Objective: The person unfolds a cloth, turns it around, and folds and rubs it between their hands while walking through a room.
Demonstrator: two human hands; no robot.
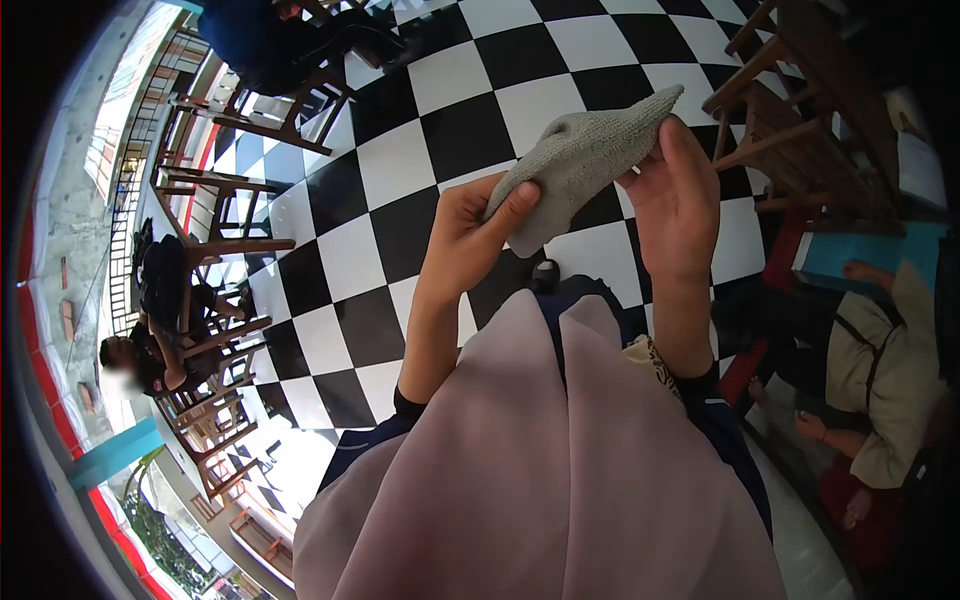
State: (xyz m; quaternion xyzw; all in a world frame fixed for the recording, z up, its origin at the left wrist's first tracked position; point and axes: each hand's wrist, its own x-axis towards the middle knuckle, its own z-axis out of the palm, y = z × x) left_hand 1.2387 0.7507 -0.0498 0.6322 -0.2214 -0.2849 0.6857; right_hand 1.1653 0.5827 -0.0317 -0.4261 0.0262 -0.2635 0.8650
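Between two hands (468, 225) (680, 215), one grey cloth (585, 160)

Matt grey cloth (590, 150) — rough-textured, checkered floor (400, 230) — smooth, glossy, wooden furniture (240, 246)

I'd take this room for a café or similar public place: a glossy black-and-white checkered floor (345, 250), wooden furniture (245, 246) ranged about, a person in dark clothes (150, 345) seated among it, daylight beyond a railing (128, 180).
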